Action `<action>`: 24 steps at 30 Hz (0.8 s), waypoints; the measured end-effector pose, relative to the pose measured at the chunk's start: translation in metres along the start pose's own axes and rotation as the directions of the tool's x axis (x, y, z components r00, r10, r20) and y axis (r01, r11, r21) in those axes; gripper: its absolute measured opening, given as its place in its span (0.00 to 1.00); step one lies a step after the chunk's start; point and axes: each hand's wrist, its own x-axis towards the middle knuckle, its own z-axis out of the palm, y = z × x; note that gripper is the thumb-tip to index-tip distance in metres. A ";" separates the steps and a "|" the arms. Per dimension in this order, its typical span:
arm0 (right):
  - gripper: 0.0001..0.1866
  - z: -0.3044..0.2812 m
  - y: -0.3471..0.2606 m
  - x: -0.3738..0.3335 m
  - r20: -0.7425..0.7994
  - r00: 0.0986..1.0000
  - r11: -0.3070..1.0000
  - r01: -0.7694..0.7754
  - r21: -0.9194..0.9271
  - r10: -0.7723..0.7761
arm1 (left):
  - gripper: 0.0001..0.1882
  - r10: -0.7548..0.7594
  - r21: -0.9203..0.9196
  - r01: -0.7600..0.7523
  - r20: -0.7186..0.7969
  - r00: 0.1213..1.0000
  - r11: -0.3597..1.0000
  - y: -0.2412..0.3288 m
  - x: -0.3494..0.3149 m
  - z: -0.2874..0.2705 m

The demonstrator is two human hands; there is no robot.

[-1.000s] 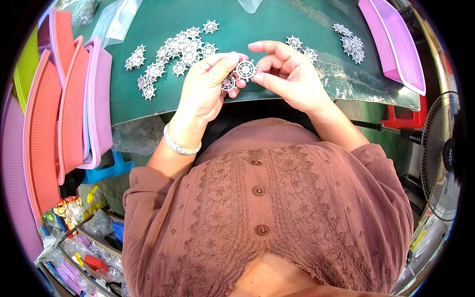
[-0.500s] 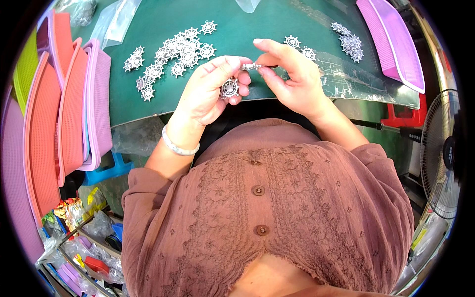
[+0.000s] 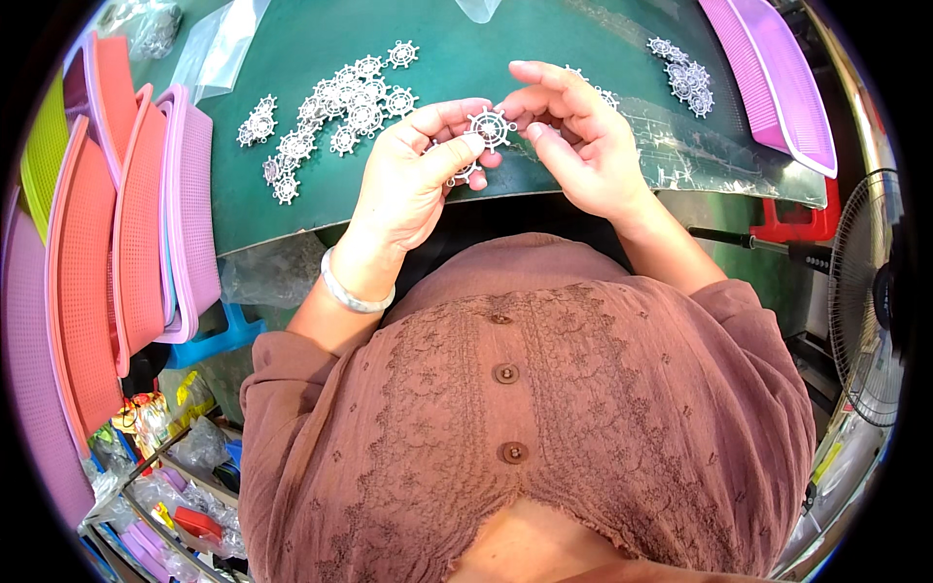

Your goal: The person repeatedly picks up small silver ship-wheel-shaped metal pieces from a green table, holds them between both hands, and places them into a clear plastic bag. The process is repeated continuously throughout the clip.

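Head view: left hand (image 3: pixel 413 185) pinches a silver wheel-shaped charm (image 3: pixel 491 126) between thumb and forefinger; a second charm (image 3: pixel 465 175) beneath is mostly hidden by the fingers. Right hand (image 3: pixel 583 146) grips the upper charm's far edge above the green mat (image 3: pixel 292 209). Clear plastic bags (image 3: pixel 228 44) lie upper left, partly cut off.

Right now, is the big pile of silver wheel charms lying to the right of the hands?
No, the big pile of wheel charms lies on the green mat left of both hands.
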 end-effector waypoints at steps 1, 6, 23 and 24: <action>0.23 -0.001 0.000 0.000 0.011 1.000 1.000 -0.006 0.013 0.005 | 0.16 0.002 -0.004 -0.002 0.000 1.000 1.000 0.000 0.000 0.000; 0.23 -0.002 0.003 0.001 0.031 0.999 0.999 -0.027 0.037 0.026 | 0.16 -0.002 -0.011 0.002 -0.003 1.000 1.000 0.000 0.002 0.002; 0.22 -0.009 0.008 -0.001 0.004 0.997 0.997 -0.072 -0.013 0.072 | 0.17 -0.022 -0.001 0.022 0.006 1.000 1.000 -0.005 0.008 0.004; 0.22 -0.010 0.009 -0.001 0.003 0.997 0.997 -0.073 -0.015 0.073 | 0.17 -0.023 -0.001 0.023 0.007 1.000 1.000 -0.005 0.009 0.004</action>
